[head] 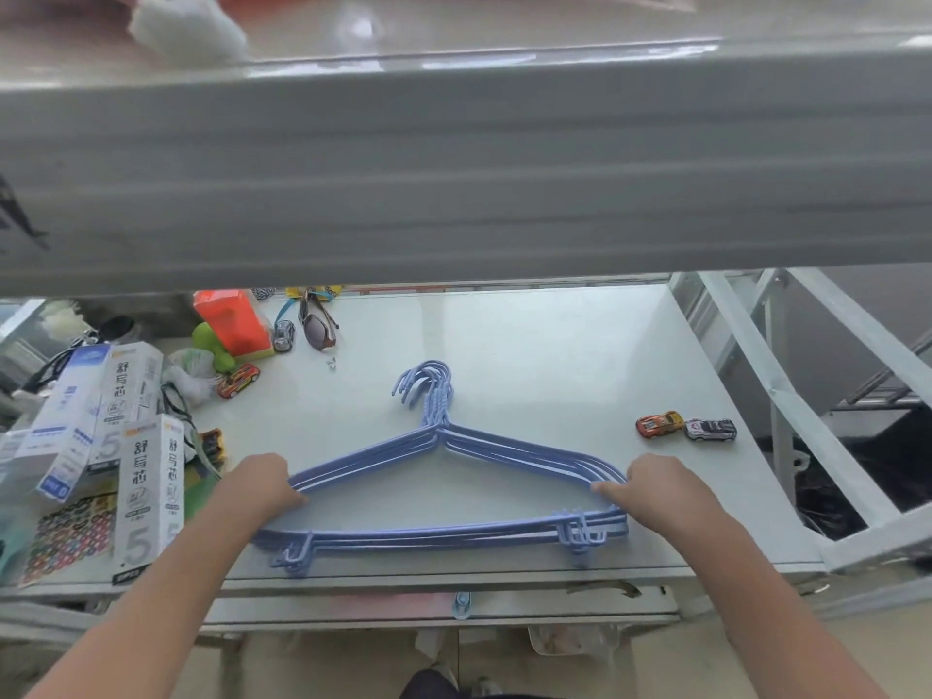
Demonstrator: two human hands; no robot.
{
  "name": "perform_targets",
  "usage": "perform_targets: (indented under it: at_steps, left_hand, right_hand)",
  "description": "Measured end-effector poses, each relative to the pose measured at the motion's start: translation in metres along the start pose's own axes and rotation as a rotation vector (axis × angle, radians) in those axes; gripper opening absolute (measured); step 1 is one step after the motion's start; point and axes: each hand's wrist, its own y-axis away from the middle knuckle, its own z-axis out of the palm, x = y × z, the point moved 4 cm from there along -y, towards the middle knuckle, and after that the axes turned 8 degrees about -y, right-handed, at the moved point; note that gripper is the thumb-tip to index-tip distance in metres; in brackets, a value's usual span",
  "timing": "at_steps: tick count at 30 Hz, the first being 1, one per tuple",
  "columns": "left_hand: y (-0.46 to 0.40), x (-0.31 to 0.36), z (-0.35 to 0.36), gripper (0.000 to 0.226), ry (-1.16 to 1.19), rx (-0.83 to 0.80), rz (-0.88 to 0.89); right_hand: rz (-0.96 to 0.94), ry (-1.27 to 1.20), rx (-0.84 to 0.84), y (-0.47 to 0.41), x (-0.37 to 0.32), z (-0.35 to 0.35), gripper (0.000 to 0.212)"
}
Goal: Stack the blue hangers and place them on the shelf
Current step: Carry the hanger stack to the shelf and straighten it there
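Head cam: blue hangers (444, 489) lying on shelf (555, 355), near front edge. Left hand (257, 489) & right hand (650, 489) are pinching opposite ends, fingers closed on wires. Better squaring hooks w/ even squeeze.

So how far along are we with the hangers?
Stacking looks done: the hangers lie in one pile on the shelf, hooks together. In hand: the left hand and right hand grip the two ends of the pile. Left: squaring the slightly fanned edges, then letting go.
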Motion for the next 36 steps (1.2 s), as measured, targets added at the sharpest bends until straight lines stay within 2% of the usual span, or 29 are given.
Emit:
perform_targets:
  at_steps: [5,16,18,20,22,25,29,31,34,36]
  left_hand:
    - [-0.018,-0.006,0.011,0.004,-0.042,0.149,-0.010]
    - [-0.018,0.001,0.008,0.010,-0.150,0.134,0.024]
    - [-0.014,0.005,0.003,0.013,-0.161,0.096,0.048]
    - [-0.010,0.011,-0.005,0.023,-0.203,-0.012,0.094]
    - [-0.006,0.019,-0.021,0.039,-0.204,-0.134,0.147]
    - [-0.011,0.039,-0.059,0.054,-0.103,-0.151,0.198]
    - [-0.039,0.093,-0.100,0.062,0.355,-0.048,0.223]
    - [-0.049,0.120,-0.105,0.057,0.423,-0.074,0.228]
    - [-0.062,0.149,-0.098,0.034,0.425,-0.148,0.247]
    - [-0.069,0.157,-0.096,0.020,0.336,-0.080,0.254]
  right_hand:
    - [-0.035,0.101,0.032,-0.004,-0.019,0.006,0.029]
    - [0.002,0.217,0.151,0.001,-0.020,0.017,0.033]
    - [0.018,0.195,0.163,0.000,-0.019,0.017,0.030]
    - [0.006,0.155,0.170,0.000,-0.017,0.016,0.024]
    - [-0.008,0.090,0.169,0.001,-0.013,0.016,0.026]
    - [-0.001,-0.054,0.171,0.001,0.000,0.012,0.054]
    - [0.005,-0.381,0.087,-0.001,0.021,0.016,0.063]
    - [0.004,-0.581,0.037,-0.001,0.033,0.026,0.057]
    - [-0.035,-0.766,-0.001,0.006,0.044,0.035,0.043]
    - [-0.059,-0.802,0.005,0.009,0.045,0.036,0.040]
